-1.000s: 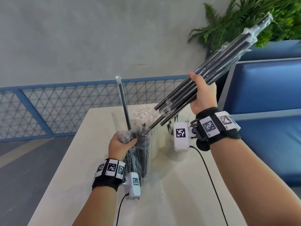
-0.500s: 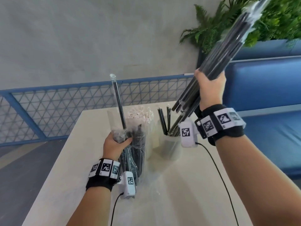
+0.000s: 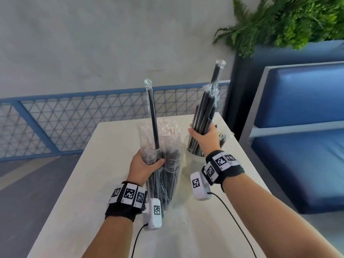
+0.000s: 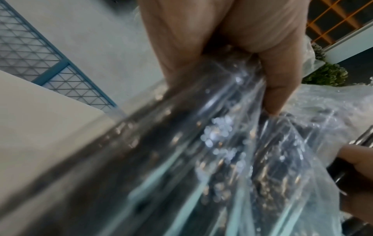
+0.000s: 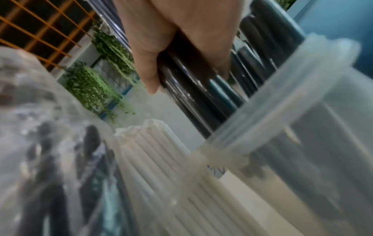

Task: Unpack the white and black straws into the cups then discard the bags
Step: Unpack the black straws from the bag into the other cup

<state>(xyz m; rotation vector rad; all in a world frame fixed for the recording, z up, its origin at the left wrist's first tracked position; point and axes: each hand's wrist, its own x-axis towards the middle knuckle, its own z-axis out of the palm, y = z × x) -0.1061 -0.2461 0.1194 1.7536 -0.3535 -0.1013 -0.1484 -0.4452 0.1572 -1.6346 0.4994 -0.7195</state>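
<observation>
My left hand (image 3: 147,165) grips a clear plastic bag (image 3: 168,164) of black straws, standing on the white table (image 3: 89,183); one wrapped black straw (image 3: 153,116) sticks up out of it. In the left wrist view the fingers (image 4: 272,83) curl round the crinkled bag (image 4: 222,151). My right hand (image 3: 203,135) holds a bundle of black straws (image 3: 206,107) upright, their lower ends inside a translucent cup (image 3: 193,158). The right wrist view shows that cup (image 5: 292,127) with the bundle (image 5: 201,99) entering it. White straws (image 3: 168,128) stand in a cup behind the bag, also visible as white straws (image 5: 161,151).
A blue mesh railing (image 3: 74,118) runs behind the table's far edge. A blue bench (image 3: 297,136) stands close on the right, with a green plant (image 3: 288,21) above it. Crumpled clear plastic (image 3: 178,215) lies on the table near me.
My right hand swung the black straw bundle from a slant high at the right down to upright, lowering its ends into the cup. The left hand kept its grip on the bag.
</observation>
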